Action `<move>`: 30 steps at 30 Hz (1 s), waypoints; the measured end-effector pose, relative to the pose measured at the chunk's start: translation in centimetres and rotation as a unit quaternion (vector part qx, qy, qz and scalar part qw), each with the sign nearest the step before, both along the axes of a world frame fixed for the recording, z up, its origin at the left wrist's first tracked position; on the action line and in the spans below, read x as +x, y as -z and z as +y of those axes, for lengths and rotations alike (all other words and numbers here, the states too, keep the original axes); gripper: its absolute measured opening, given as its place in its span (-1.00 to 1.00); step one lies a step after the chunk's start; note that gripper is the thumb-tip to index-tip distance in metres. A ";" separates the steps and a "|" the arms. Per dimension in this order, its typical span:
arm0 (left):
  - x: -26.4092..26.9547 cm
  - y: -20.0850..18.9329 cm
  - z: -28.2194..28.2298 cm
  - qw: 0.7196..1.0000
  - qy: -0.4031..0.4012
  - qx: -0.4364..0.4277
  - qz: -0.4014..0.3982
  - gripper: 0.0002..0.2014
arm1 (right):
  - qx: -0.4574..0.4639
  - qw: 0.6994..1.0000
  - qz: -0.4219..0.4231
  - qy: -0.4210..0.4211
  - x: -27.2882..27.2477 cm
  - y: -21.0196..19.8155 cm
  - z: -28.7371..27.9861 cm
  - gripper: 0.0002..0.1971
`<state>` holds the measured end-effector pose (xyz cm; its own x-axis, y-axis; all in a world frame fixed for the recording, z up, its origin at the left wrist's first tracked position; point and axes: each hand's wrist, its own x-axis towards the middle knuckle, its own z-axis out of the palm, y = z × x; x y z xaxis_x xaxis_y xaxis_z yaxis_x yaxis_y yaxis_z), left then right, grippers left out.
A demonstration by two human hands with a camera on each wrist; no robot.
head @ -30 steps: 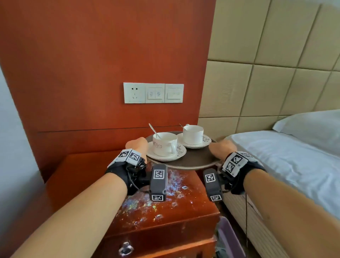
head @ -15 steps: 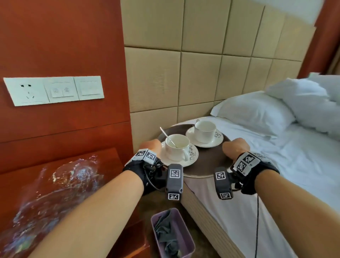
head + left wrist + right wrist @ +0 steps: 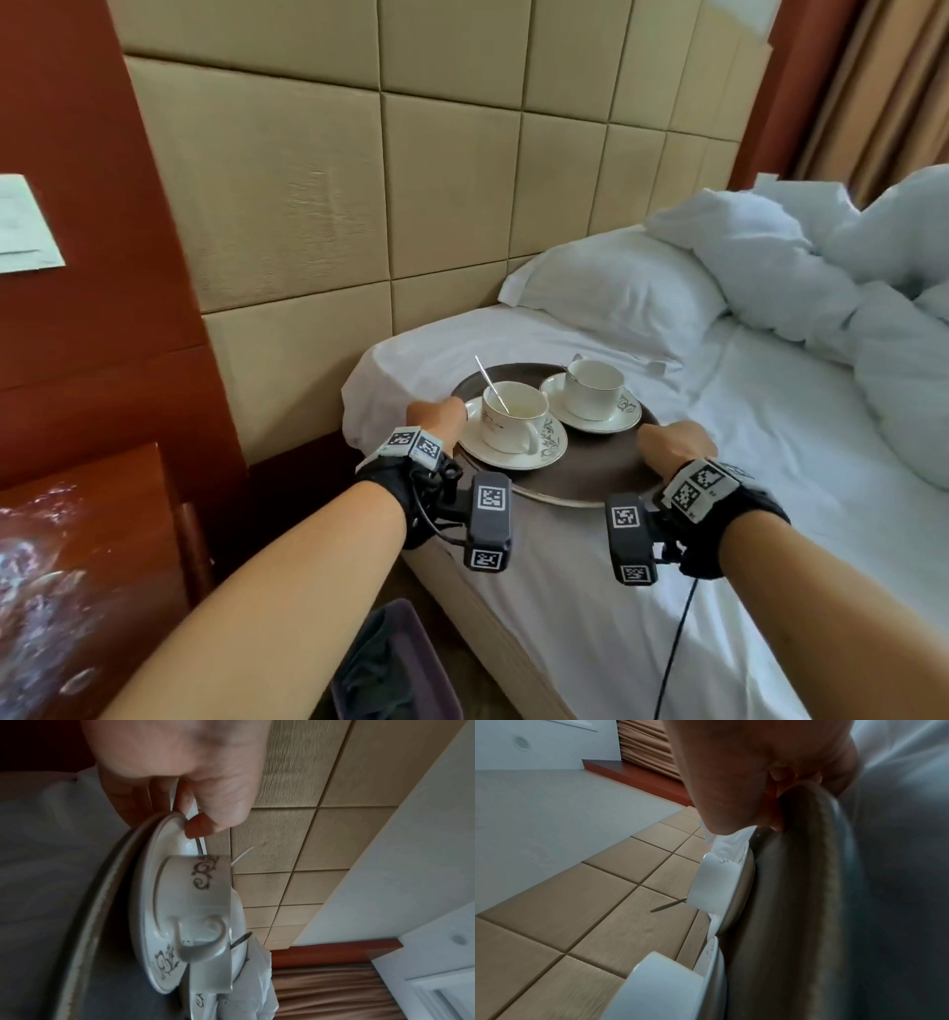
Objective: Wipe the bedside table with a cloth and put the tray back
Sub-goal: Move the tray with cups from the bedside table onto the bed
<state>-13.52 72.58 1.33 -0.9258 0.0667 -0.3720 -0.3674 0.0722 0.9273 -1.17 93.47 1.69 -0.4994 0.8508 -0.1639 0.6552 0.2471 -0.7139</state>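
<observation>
A round dark tray [image 3: 590,475] carries two white cups on saucers, the nearer cup [image 3: 511,419] with a spoon in it, the farther cup [image 3: 593,388] to its right. The tray hangs low over the white bed sheet [image 3: 770,462]. My left hand [image 3: 436,413] grips the tray's left rim, its thumb [image 3: 205,821] on top beside the saucer. My right hand [image 3: 672,444] grips the right rim [image 3: 805,805]. The wet, smeared bedside table [image 3: 77,539] is at the lower left. A dark cloth [image 3: 380,663] lies in a purple bin by the bed.
A padded beige headboard [image 3: 411,180] stands behind the bed. A white pillow [image 3: 621,293] and a bunched duvet [image 3: 847,288] lie to the right of the tray. The purple bin [image 3: 411,688] sits on the floor between table and bed.
Both hands have carried the tray from the bedside table rightward to over the bed, and my view has swung right with it.
</observation>
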 end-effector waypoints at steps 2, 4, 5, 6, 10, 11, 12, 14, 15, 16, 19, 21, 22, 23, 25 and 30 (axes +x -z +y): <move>-0.6 0.3 1.0 1.000 0.015 -0.008 0.000 -0.68 | -0.009 1.000 0.004 0.011 -0.2 0.5 1.0 -0.80; -1.2 0.4 1.7 1.000 0.022 -0.005 0.003 -0.85 | -0.015 1.000 0.009 0.021 -0.7 0.7 1.8 -0.78; -1.9 0.8 2.1 1.000 0.024 -0.003 0.008 -0.90 | -0.019 0.999 0.012 0.025 -1.1 0.7 2.2 -0.77; -2.7 1.2 2.6 0.999 0.032 0.005 0.013 -0.89 | -0.023 0.999 0.014 0.027 -1.5 0.8 2.6 -0.76; -5.5 3.7 4.2 0.999 0.016 0.023 0.039 -0.93 | -0.010 0.998 0.015 0.060 -3.1 1.7 3.1 -0.73; -5.0 3.5 4.1 0.999 0.014 0.018 0.043 -0.91 | -0.004 0.998 0.010 0.069 -3.4 1.9 3.0 -0.72; -4.3 3.1 4.0 0.999 0.011 0.013 0.047 -0.89 | -0.002 0.997 0.004 0.071 -3.6 2.0 2.9 -0.70; -3.0 3.0 3.6 0.999 0.000 0.002 0.053 -0.83 | -0.005 0.998 -0.001 0.064 -3.8 2.1 2.8 -0.69; -2.6 3.4 3.6 0.998 -0.012 -0.002 0.057 -0.79 | -0.008 0.998 -0.002 0.061 -3.8 1.9 2.8 -0.69; -1.8 3.4 3.5 0.998 -0.019 -0.001 0.060 -0.81 | -0.011 0.998 -0.004 0.060 -3.7 2.0 3.0 -0.69; 0.0 3.6 3.5 0.998 -0.033 0.002 0.059 -0.71 | -0.015 0.999 -0.002 0.043 -2.7 2.0 2.6 -0.71; 0.8 3.5 3.5 0.999 -0.010 0.027 0.042 -0.77 | -0.029 0.999 -0.002 0.019 -1.7 2.1 2.0 -0.71; 1.1 3.3 3.5 0.999 0.007 0.051 0.019 -0.83 | -0.036 0.999 -0.001 0.008 -1.2 2.1 1.5 -0.69; 1.5 3.2 3.4 0.997 0.029 0.068 -0.010 -0.89 | -0.058 0.998 0.011 0.006 -0.9 2.1 1.1 -0.67; 2.4 2.6 3.3 0.993 0.082 0.076 -0.046 -0.89 | -0.120 0.992 0.041 -0.014 -0.6 2.2 0.6 -0.72; 3.3 2.2 3.8 0.989 0.091 0.108 -0.040 -0.79 | -0.152 0.981 0.074 -0.098 -0.4 2.9 0.1 -0.66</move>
